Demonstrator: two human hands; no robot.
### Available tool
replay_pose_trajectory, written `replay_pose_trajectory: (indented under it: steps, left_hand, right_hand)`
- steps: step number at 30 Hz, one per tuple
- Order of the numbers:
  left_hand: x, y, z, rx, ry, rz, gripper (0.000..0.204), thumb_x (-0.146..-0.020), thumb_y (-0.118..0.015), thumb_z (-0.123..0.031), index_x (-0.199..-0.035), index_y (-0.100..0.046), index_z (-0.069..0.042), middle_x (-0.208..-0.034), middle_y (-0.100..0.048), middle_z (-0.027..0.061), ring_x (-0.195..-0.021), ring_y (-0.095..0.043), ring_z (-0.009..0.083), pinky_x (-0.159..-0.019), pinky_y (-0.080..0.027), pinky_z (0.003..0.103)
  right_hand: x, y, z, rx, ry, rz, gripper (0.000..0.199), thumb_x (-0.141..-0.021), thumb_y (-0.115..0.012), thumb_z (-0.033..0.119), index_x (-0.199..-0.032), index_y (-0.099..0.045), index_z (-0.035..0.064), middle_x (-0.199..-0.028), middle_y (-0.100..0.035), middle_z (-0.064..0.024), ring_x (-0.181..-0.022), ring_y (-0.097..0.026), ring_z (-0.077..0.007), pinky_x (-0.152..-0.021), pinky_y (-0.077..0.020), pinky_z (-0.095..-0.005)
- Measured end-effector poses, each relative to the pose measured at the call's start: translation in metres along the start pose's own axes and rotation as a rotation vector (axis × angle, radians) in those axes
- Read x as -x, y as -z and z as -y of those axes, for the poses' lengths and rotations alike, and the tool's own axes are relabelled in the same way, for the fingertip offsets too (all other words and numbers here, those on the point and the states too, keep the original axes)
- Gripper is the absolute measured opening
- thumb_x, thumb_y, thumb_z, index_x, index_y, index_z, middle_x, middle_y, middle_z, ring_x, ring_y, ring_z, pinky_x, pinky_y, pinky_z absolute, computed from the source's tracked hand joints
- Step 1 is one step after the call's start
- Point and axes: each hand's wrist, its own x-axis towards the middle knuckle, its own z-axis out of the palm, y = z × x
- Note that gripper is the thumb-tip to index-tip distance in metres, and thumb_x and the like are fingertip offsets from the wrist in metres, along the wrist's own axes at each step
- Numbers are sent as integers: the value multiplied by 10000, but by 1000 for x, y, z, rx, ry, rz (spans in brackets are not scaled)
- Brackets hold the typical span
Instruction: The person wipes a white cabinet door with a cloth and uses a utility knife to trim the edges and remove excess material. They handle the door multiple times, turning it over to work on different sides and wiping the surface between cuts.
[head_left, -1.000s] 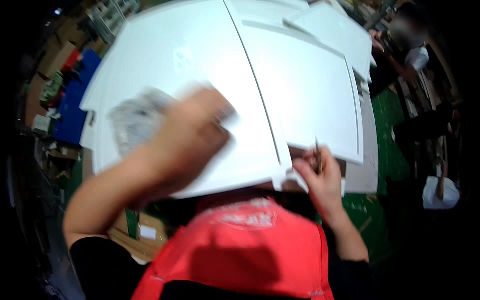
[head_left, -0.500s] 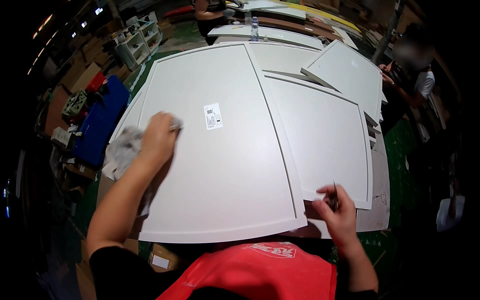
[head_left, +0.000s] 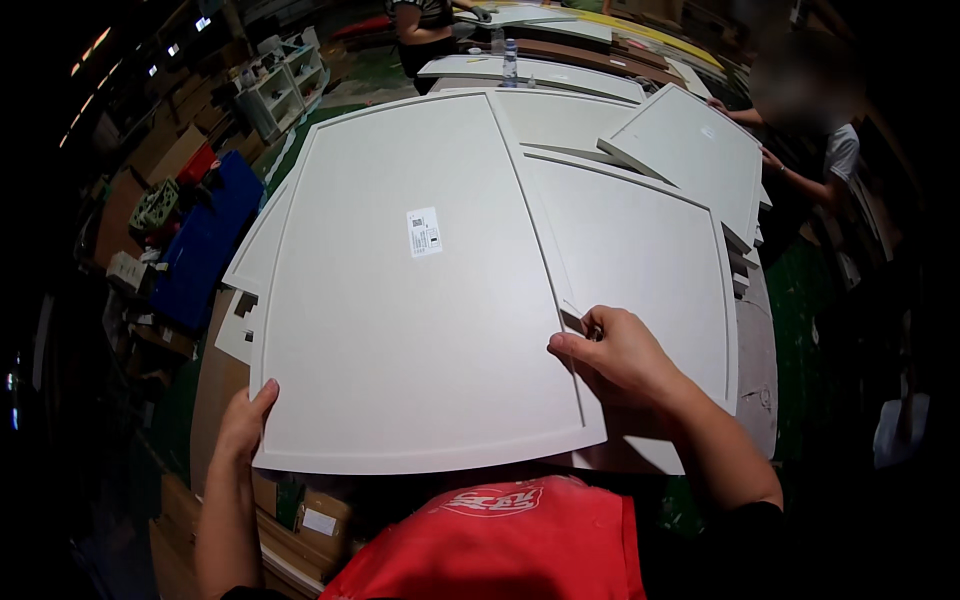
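A large white framed panel [head_left: 400, 330] with a label on its face lies before me, its near edge at my red apron. My left hand [head_left: 245, 420] grips the panel's near left edge, thumb on top and fingers hidden beneath. On the opposite edge, my right hand [head_left: 625, 350] is closed, its thumb pressed on the rim. A small dark thing with a thin blade-like tip [head_left: 572, 309] shows at its curled fingers; its kind is unclear. Below that hand, a second white framed panel [head_left: 650, 250] lies partly covered by the large one.
More white panels [head_left: 690, 150] lie stacked at the far right, where a co-worker's hands [head_left: 770, 160] hold one. A plastic bottle [head_left: 510, 65] stands at the back beside another person. At left are a blue bin [head_left: 205, 245] and a white shelf [head_left: 285, 90].
The grey cloth has left my left hand and is out of sight. That hand came down to the panel's near left edge. My right hand moved up and left onto the right edge.
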Motion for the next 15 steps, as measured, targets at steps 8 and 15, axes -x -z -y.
replay_pose_trajectory:
  steps: [8,15]
  left_hand:
    - [68,-39,-10,197,-86,17,392,-991,-595,-241,-1204,-606,89,-1042,-698,128,-891,-667,189,-815,-526,310]
    - [87,-103,10,366,-178,21,330,-966,-637,-208,-1135,-649,75,-1002,-712,106,-861,-671,162,-779,-532,291]
  right_hand:
    - [2,31,-14,-354,-183,64,453,-850,-734,388,-998,-632,-28,-839,-620,-57,-718,-539,-110,-638,-439,-259]
    - [21,68,-27,-398,-181,-119,334,-922,-702,240,-1058,-631,-55,-880,-658,-62,-771,-594,-115,-685,-484,-245]
